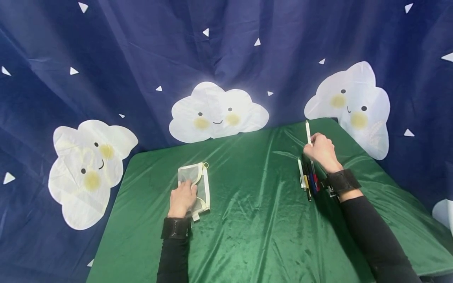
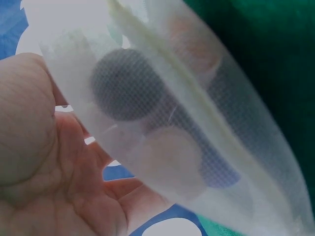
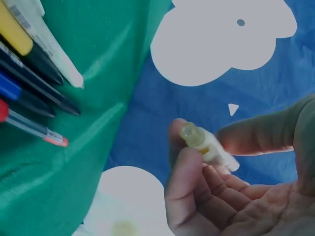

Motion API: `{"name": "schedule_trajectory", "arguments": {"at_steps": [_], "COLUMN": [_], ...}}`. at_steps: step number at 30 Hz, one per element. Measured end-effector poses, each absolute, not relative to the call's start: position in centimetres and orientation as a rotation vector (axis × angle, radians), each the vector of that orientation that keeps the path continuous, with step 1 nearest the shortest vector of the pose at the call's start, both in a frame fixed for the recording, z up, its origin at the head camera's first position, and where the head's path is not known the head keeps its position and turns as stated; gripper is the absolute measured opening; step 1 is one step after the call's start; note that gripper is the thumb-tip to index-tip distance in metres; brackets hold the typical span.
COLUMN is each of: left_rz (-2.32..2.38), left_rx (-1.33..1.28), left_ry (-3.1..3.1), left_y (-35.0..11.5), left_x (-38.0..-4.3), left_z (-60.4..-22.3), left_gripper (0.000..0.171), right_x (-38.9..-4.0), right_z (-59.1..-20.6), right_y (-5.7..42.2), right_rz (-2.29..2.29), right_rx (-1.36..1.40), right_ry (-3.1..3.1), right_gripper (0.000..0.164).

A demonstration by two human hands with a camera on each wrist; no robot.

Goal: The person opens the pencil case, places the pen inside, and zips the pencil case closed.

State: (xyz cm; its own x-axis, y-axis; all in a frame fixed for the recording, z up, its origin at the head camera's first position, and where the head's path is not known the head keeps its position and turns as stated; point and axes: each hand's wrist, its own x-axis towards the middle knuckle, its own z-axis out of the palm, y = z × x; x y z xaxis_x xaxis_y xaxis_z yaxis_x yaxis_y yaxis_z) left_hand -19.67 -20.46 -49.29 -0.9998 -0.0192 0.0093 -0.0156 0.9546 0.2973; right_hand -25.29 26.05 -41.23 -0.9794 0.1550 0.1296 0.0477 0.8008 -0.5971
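In the head view my left hand (image 1: 182,198) grips a pale mesh pencil case (image 1: 203,188) with a cream zip and a ring at its far corner. The left wrist view shows the mesh of the case close up, with dark and pale rounded shapes behind it; whether they lie inside cannot be told. To the right, my right hand (image 1: 321,152) pinches a white pen (image 1: 308,131) between thumb and fingers, its tip pointing away. Below that hand several pens lie side by side, among them a white pen (image 3: 56,49), a yellow and black pen (image 3: 19,32) and a red-ended pen (image 3: 37,129).
A green cloth (image 1: 244,204) with folds covers the table. Behind it hangs a dark blue curtain (image 1: 141,47) printed with smiling white clouds (image 1: 216,108) and small triangles. The table's far edge runs close beyond the right hand.
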Motion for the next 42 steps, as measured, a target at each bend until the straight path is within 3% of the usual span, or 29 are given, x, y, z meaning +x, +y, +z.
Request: {"name": "schedule_trajectory", "arguments": {"at_steps": [21, 42], "left_rz": [-0.474, -0.494], "left_rx": [0.003, 0.026], "left_ry": [-3.049, -3.04], "left_y": [-20.5, -20.5], "left_x": [-19.9, -19.6], "left_z": [-49.4, -48.8], "left_gripper": [0.037, 0.034], "right_x": [-27.6, -30.3], "right_z": [-40.1, -40.7], "right_y": [23.1, 16.8], "right_rz": [1.046, 1.342], "right_rx": [-0.17, -0.191], "right_ry": [-2.499, -2.39], "right_gripper": [0.031, 0.028]}}
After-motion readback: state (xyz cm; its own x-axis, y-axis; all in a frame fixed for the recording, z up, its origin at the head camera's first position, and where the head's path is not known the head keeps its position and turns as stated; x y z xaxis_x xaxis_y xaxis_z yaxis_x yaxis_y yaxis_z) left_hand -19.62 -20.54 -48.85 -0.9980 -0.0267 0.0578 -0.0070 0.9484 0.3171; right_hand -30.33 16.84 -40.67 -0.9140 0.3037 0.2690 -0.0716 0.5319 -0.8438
